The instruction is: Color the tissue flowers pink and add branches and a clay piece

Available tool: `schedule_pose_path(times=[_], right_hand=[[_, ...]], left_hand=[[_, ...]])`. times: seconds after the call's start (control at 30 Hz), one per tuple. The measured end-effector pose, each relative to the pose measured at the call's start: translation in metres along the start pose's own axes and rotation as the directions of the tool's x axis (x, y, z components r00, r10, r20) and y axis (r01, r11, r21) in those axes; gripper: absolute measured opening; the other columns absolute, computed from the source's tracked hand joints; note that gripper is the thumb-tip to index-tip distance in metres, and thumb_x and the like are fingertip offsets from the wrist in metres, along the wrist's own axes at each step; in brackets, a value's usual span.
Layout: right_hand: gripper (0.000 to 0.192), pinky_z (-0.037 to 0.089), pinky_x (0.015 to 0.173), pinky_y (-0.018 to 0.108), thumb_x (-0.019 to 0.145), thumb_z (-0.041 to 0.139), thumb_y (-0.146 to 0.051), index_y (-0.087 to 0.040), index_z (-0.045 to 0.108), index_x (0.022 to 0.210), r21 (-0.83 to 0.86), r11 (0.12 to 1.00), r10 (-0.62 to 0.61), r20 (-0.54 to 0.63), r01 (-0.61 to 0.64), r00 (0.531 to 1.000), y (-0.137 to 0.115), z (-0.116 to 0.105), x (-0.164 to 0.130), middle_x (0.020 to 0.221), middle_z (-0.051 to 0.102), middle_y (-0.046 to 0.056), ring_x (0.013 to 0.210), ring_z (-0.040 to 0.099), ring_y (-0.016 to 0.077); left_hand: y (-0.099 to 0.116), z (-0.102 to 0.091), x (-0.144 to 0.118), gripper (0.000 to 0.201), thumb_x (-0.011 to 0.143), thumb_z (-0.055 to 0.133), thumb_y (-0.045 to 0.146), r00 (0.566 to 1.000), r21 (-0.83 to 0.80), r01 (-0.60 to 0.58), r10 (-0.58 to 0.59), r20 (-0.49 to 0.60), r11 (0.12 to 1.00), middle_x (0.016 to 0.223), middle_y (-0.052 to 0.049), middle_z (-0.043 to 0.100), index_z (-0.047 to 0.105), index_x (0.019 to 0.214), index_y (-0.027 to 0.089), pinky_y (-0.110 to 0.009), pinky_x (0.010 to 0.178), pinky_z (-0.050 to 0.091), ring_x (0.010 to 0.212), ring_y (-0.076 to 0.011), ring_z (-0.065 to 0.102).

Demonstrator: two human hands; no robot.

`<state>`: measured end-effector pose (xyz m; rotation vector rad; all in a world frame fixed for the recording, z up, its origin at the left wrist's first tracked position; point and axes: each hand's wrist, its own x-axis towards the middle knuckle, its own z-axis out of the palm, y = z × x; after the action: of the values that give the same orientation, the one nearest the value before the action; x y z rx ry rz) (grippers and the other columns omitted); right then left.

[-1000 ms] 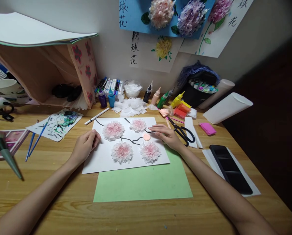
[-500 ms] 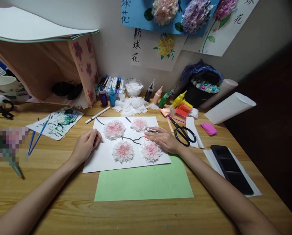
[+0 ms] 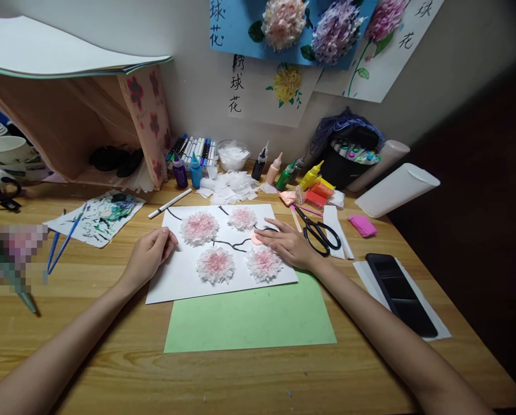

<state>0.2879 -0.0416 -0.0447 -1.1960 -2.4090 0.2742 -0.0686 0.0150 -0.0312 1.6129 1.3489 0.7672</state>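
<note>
A white sheet [image 3: 175,276] lies on the wooden desk with several pink tissue flowers [image 3: 215,264] and black painted branches on it. My left hand [image 3: 150,253] rests loosely curled on the sheet's left edge and holds nothing. My right hand [image 3: 288,242] lies flat on the sheet's right side, fingers spread. Its fingertips touch a small flat pink clay piece [image 3: 256,237] beside a black branch. The lower right flower sits just below those fingers.
A green sheet [image 3: 249,320] lies under the white one's near edge. Black scissors [image 3: 318,232] lie right of my right hand. Paint bottles [image 3: 284,176], markers [image 3: 193,150], tissue scraps [image 3: 232,187], pink clay [image 3: 362,225], a black phone [image 3: 400,294], brushes [image 3: 63,242].
My right hand slid left over the pink clay piece, covering it, then eased back so part of it shows again. My left hand stayed put.
</note>
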Motion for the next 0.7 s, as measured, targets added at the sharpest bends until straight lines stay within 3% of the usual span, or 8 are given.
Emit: schedule_pose_path(times=[0.23,0.37,0.53,0.7], right_hand=[[0.042,0.033,0.108,0.052,0.097,0.029,-0.038,-0.031,0.047,0.134,0.023,0.997,0.078,0.033,-0.079,0.996,-0.001,-0.002,0.000,0.144,0.043,-0.001,0.138,0.028,0.0254],[0.045,0.029,0.109,0.053,0.097,0.024,-0.045,-0.032,0.054,0.129,0.175,0.972,0.143,0.073,-0.154,0.987,0.000,-0.005,0.003,0.146,0.041,0.000,0.138,0.028,0.0261],[0.052,0.029,0.111,0.050,0.097,0.018,-0.048,-0.027,0.053,0.130,0.491,0.832,0.259,0.064,-0.257,0.964,0.001,-0.010,0.001,0.138,0.051,0.005,0.129,0.044,0.0231],[0.050,0.031,0.111,0.049,0.098,0.020,-0.044,-0.026,0.047,0.135,0.608,0.718,0.365,0.086,-0.339,0.927,-0.011,-0.008,-0.010,0.138,0.051,0.005,0.122,0.052,0.0226]], left_hand=[[-0.002,0.000,0.001,0.037,0.090,0.034,0.047,1.000,0.018,-0.017,0.017,0.004,1.000,0.046,0.005,0.042,0.053,0.072,0.020,-0.024,0.044,0.029,0.043,-0.0110,0.038],[0.000,0.000,0.000,0.037,0.091,0.034,0.045,1.000,0.061,-0.023,0.023,0.005,0.998,0.046,0.005,0.041,0.053,0.071,0.020,-0.024,0.045,0.030,0.044,-0.0115,0.038],[0.001,-0.001,0.000,0.038,0.091,0.033,0.046,1.000,0.086,-0.017,0.017,0.004,0.996,0.045,0.005,0.041,0.052,0.071,0.020,-0.024,0.046,0.031,0.043,-0.0113,0.039],[-0.002,-0.010,0.001,0.038,0.091,0.034,0.047,1.000,0.077,0.023,-0.023,-0.001,0.997,0.044,0.006,0.041,0.052,0.073,0.019,-0.024,0.044,0.029,0.040,-0.0105,0.037]])
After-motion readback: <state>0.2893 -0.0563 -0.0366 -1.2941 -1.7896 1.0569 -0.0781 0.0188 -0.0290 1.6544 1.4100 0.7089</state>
